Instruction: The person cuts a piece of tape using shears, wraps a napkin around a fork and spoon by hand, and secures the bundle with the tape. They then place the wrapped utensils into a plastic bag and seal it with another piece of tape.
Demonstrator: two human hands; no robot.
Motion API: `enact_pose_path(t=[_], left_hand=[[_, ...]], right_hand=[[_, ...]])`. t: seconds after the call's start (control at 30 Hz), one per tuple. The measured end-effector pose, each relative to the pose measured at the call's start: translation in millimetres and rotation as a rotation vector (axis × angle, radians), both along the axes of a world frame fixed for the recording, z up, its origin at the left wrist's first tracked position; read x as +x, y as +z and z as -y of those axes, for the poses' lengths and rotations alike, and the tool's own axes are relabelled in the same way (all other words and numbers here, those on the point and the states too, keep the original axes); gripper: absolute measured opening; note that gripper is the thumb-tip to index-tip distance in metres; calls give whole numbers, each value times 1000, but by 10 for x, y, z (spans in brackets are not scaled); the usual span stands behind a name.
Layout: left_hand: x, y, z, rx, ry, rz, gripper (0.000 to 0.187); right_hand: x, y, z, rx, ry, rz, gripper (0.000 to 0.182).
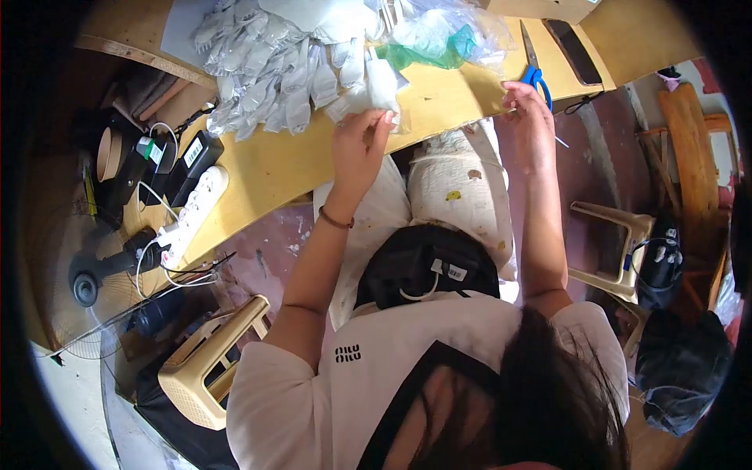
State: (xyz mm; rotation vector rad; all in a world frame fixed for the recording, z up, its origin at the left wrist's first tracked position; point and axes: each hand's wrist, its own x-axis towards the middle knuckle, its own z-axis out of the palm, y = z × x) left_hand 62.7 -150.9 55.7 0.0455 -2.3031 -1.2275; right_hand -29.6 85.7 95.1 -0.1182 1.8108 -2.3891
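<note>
A long wooden table (313,168) runs across the top of the view, its near edge curving toward the person's lap. On it, toward the far left corner, lies a large heap of white work gloves (262,66), spilling toward the middle. Beside the heap, near the far edge, sit crumpled clear plastic bags (439,35) with a green one among them. A dark phone (574,51) lies near the far right corner, with blue-handled scissors (534,66) just left of it. A white power strip (196,207) rests on the table's near left edge.

The left hand (356,149) is raised over the middle of the table, fingers pressed together and pinching the lower end of a small white packet (382,86) that stands upright just beside the glove heap. The right hand (526,110) hovers at the near edge, beside the scissors' handles; its fingertips are drawn together, seemingly pinching something too small to make out.
</note>
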Motion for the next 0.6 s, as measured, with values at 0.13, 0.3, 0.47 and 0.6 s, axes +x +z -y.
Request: enact_pose_path(t=[0.13, 0.3, 0.47, 0.6], left_hand=[[-8, -45, -3, 60, 20, -53, 14], [22, 1, -46, 200, 27, -2, 15], [-7, -19, -94, 160, 14, -43, 16], [42, 70, -102, 165, -29, -29, 15]], right_hand=[[-2, 10, -39, -80, -67, 31, 20], [65, -243, 39, 78, 128, -161, 44], [380, -244, 563, 249, 330, -411, 97], [461, -323, 818, 323, 222, -523, 84]])
